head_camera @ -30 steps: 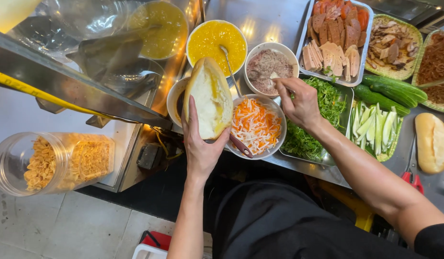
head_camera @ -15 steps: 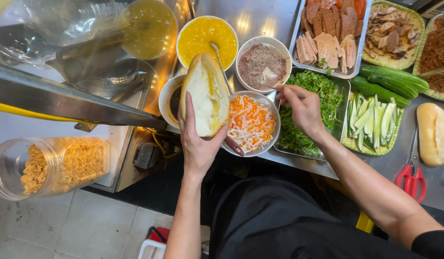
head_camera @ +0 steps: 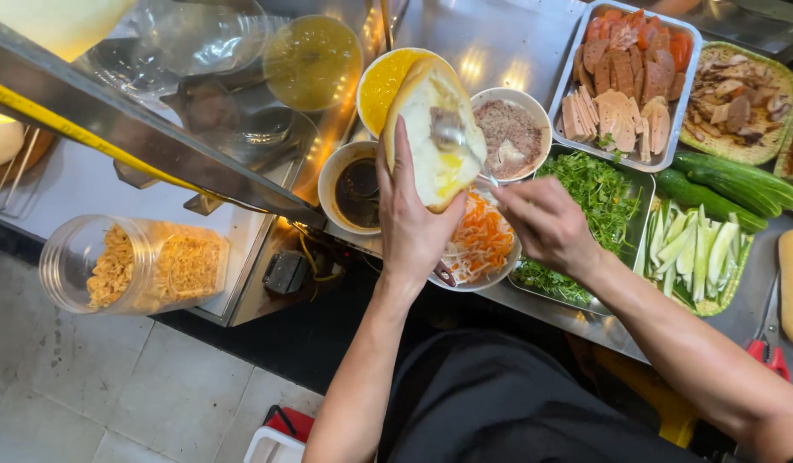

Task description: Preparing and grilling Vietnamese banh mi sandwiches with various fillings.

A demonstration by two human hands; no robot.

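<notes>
The split bread roll point(head_camera: 432, 129) is up off the counter, cradled open-side-up in the left hand point(head_camera: 411, 225), fingers wrapped round its underside and thumb along the near edge. The right hand point(head_camera: 546, 225) is pinched round a spoon point(head_camera: 465, 150), its blurred bowl lying right inside the cut of the roll, where a yellow smear already shows on the white crumb. So I'd call this the spreading stage: sauce going on, fillings not yet in.

The roll hangs above the cluster of bowls at the counter's near edge, over the yellow sauce bowl point(head_camera: 381, 81) and the bowl of pate point(head_camera: 512, 133), with the shredded carrot bowl point(head_camera: 482, 244) just beneath both wrists. The dark sauce cup point(head_camera: 355, 189) sits just beside the left thumb.

What comes next, to my eye, calls for a steady left grip keeping the cut open while the spoon drags along the crumb without tearing it. The tray of sliced meats point(head_camera: 624, 86) sits toward the far edge, the greens tray point(head_camera: 585, 184) beside the right hand.
</notes>
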